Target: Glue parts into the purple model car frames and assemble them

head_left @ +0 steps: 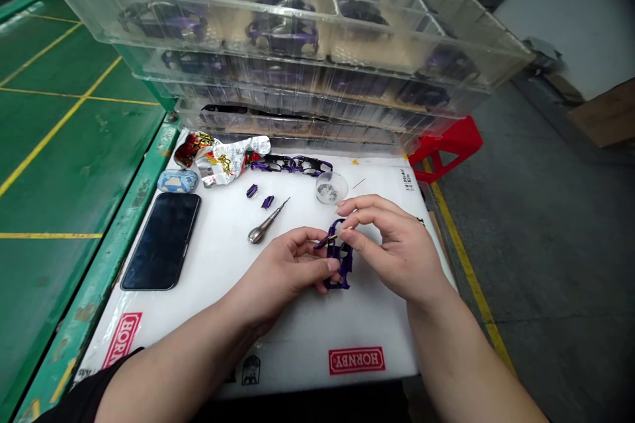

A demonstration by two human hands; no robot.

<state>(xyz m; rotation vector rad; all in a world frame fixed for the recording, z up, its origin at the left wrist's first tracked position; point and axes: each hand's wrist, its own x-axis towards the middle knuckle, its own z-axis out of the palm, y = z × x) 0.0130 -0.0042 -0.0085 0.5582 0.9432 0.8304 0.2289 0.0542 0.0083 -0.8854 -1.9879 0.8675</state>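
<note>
My left hand (302, 264) grips a purple openwork car body part (343, 271) over the white board, thumb on its near side. Against the upper part of that piece, my right hand (387, 238) pinches a thin, brass-coloured item (333, 236), too small to name surely. Just beyond the hands is a round clear dish (331, 189) with tiny bits in it, and a thin pin (359, 183) lies beside it. A metal hand tool with a pointed tip (264, 227) rests left of the hands, near two small purple parts (268, 201).
Stacked clear trays (278, 39) of purple car bodies stand behind the board (297, 357). More purple frames (292, 164), a crumpled wrapper (223, 158), a blue-white object (177, 181) and a black phone (161, 241) lie on it. A red support (449, 145) is at right.
</note>
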